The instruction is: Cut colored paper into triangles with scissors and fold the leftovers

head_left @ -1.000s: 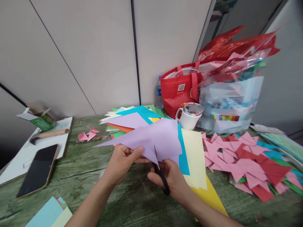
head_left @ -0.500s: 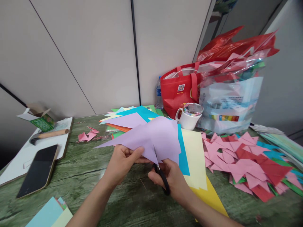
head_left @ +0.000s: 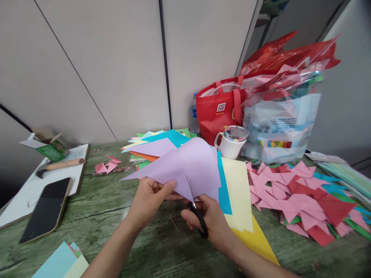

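My left hand (head_left: 150,200) pinches the near edge of a lilac paper sheet (head_left: 188,164), thumb on top, and holds it up above the table. My right hand (head_left: 211,218) grips black-handled scissors (head_left: 195,210). Their blades point up into the sheet's lower edge, just right of my left thumb. Under the sheet lie blue (head_left: 223,189), pale yellow (head_left: 239,193) and deep yellow (head_left: 257,241) papers.
A heap of pink and red paper triangles (head_left: 301,199) lies at the right. Behind stand a white mug (head_left: 230,144), a red bag (head_left: 222,112) and a plastic bag (head_left: 282,123). At the left are a phone (head_left: 46,210), a hammer (head_left: 58,166) and a small box (head_left: 48,146).
The scissor blades have gone a little further up into the lilac sheet, and the sheet's far side has lifted slightly. Both hands have stayed in place.
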Demonstrator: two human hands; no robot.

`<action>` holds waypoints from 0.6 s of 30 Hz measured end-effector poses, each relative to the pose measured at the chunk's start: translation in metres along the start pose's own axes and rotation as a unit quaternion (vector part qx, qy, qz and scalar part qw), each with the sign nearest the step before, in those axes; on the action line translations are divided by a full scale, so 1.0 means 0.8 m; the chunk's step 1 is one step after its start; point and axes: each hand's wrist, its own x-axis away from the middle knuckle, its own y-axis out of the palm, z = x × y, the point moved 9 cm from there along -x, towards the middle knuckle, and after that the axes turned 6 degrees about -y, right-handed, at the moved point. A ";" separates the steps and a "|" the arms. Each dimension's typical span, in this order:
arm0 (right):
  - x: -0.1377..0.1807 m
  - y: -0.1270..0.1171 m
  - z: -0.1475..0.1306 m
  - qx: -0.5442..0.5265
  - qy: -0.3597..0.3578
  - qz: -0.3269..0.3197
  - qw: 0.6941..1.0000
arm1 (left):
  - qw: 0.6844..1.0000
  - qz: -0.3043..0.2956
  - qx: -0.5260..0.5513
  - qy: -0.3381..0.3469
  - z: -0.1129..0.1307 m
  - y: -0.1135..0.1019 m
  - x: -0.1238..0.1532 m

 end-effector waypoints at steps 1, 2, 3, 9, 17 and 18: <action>0.000 -0.001 0.000 0.003 0.001 0.003 1.000 | 1.000 0.008 0.011 0.007 0.003 -0.002 0.000; -0.001 -0.001 0.000 0.009 0.002 0.004 1.000 | 0.999 0.017 0.025 0.016 0.006 -0.004 0.001; -0.001 -0.001 0.000 0.016 0.004 0.003 1.000 | 0.998 0.026 0.040 0.027 0.010 -0.006 0.002; -0.002 0.000 0.000 0.055 -0.003 -0.003 0.999 | 0.990 0.035 0.121 0.056 0.025 -0.009 0.005; -0.001 0.001 0.000 -0.010 -0.011 -0.019 1.000 | 0.990 0.099 0.058 0.081 0.025 -0.025 0.004; -0.001 0.003 -0.002 -0.016 -0.013 -0.028 0.999 | 0.992 0.096 0.045 0.076 0.024 -0.024 0.004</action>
